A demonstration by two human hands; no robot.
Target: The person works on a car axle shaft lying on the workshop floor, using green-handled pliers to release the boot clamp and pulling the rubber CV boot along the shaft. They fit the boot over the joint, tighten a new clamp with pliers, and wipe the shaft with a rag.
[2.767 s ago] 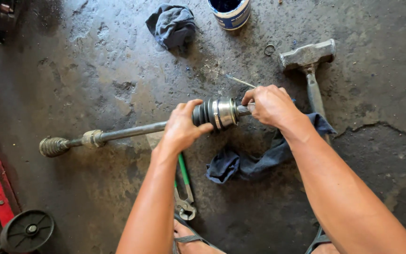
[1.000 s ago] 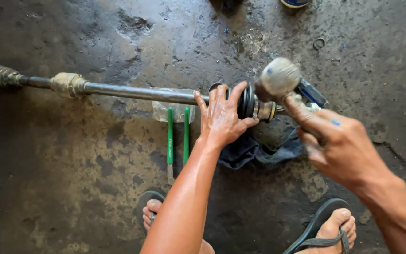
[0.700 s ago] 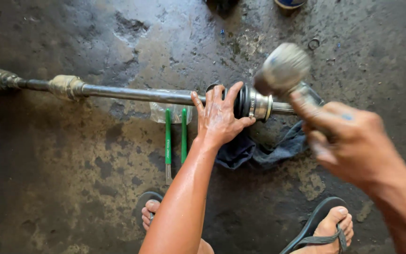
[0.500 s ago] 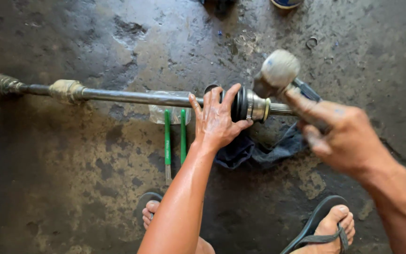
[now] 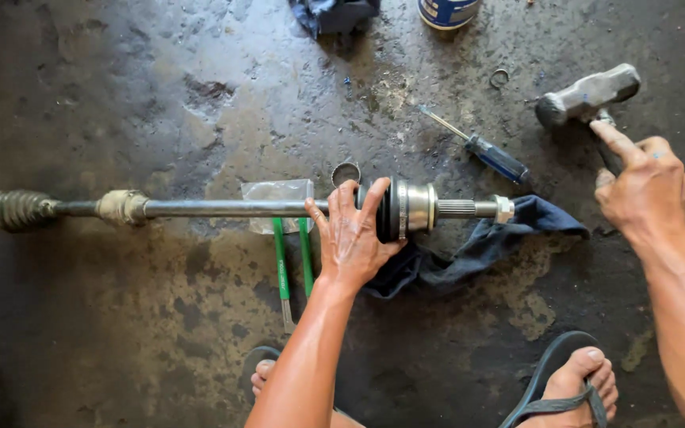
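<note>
A long steel drive axle (image 5: 200, 208) lies across the stained concrete floor, with a rubber boot at its far left end (image 5: 13, 210). My left hand (image 5: 350, 238) grips the shaft just left of the black and silver joint (image 5: 407, 208), fingers spread over it. The splined stub and nut (image 5: 503, 208) stick out to the right over a blue rag (image 5: 477, 246). My right hand (image 5: 640, 186) is up at the right, closed around the handle of a hammer, index finger stretched toward the grey hammer head (image 5: 588, 95).
A blue-handled screwdriver (image 5: 489, 154) lies behind the joint. Green-handled pliers (image 5: 291, 261) and a clear plastic bag (image 5: 279, 194) sit under the shaft. A small metal sleeve (image 5: 346, 173), a ring (image 5: 499, 77), a can (image 5: 447, 9) and a dark cloth (image 5: 334, 12) lie farther back. My sandalled feet (image 5: 572, 380) are at the bottom.
The hammer, held close to the joint's end half a second ago, has swung away up and to the right. My left hand stays on the shaft by the joint.
</note>
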